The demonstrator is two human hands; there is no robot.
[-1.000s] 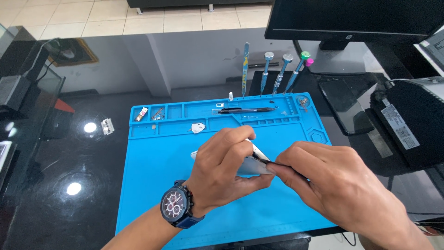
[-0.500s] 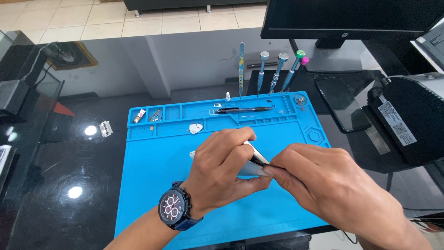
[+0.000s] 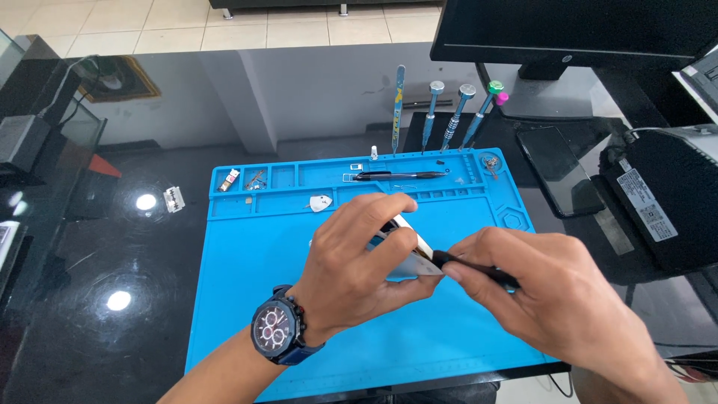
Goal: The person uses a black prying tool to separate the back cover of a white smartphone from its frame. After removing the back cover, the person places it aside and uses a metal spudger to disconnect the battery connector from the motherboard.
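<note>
- Pinched between thumb and fingers of the left hand [image 3: 359, 262] is a small flat white-and-dark device [image 3: 407, 251], tilted on edge above the middle of the blue work mat [image 3: 247, 299]; the fingers are pressed together on it.
- Closed around a thin black tool [image 3: 479, 271] is the right hand [image 3: 553, 299], gripping it like a pen, with the tip meeting the lower right edge of the device.
- Both hands hover just above the mat, touching each other at the device; a dark wristwatch [image 3: 278, 334] sits on the left wrist.
- As a judgement: the work looks mid-way. The tool is at the device's edge or seam, yet no loosened cover or panel from it shows, so the prying or probing seems not yet finished. Whether the tip has gone inside I cannot tell, since the fingers hide the contact.
- Small parts already lie in the mat's top trays [image 3: 254, 178], and a white pick [image 3: 320, 202] rests just below them, which suggests some pieces are already off and sorted.
- A black pen-like tool [image 3: 400, 176] lies in the long tray, and 4 screwdrivers [image 3: 456, 112] plus a flat bar stand upright in the mat's back edge, untouched.
- A dark tablet [image 3: 557, 168] lies to the right, well apart.
</note>
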